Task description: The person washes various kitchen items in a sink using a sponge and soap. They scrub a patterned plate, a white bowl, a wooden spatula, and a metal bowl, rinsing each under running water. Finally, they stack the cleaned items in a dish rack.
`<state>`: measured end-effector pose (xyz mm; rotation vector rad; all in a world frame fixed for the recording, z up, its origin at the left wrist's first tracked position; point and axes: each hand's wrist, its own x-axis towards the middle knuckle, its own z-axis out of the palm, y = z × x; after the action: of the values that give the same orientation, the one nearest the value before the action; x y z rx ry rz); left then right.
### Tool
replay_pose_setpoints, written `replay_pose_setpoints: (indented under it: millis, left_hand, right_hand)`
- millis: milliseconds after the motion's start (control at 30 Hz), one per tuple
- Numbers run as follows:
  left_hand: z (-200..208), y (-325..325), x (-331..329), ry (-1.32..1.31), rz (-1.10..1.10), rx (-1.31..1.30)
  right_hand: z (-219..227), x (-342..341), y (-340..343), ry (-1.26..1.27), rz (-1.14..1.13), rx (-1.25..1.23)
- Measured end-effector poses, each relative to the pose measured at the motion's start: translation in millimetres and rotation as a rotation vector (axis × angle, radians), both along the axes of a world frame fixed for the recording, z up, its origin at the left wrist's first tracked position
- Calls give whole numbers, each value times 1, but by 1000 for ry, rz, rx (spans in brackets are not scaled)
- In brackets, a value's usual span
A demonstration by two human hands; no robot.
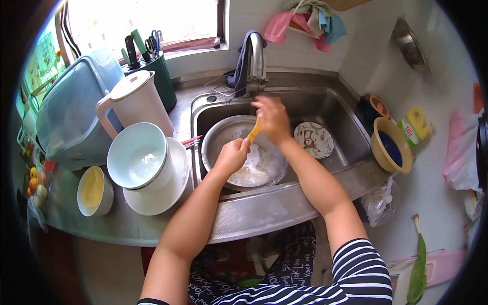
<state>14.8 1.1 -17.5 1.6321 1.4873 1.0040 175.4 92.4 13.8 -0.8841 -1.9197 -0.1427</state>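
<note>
Both of my hands are over a round metal basin [211, 152] with cloudy, sudsy water, standing in the left part of the sink. My left hand [232, 156] is closed around the lower end of a slim yellow-orange utensil [254, 131], tilted up to the right; its exact kind does not show. My right hand [273, 121] is at the utensil's upper end, below the tap, its fingers curled and smeared by motion. To the right of the basin, a white patterned plate [313, 140] lies on the sink floor.
Left of the sink stand stacked bowls [138, 156] on a white plate [179, 178], a small bowl [95, 191], a pink kettle [141, 101] and a knife block [161, 76]. The tap [257, 61] has a dark cloth over it. A yellow bowl [378, 152] sits on the right ledge.
</note>
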Motion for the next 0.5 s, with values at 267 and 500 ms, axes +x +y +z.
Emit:
replay_pose_setpoints:
  millis: [267, 500]
  left_hand:
    - [24, -4, 2, 154, 30, 122]
    - [21, -6, 4, 259, 20, 70]
  right_hand:
    - [12, -14, -6, 15, 71, 56]
    - [3, 8, 13, 269, -88, 54]
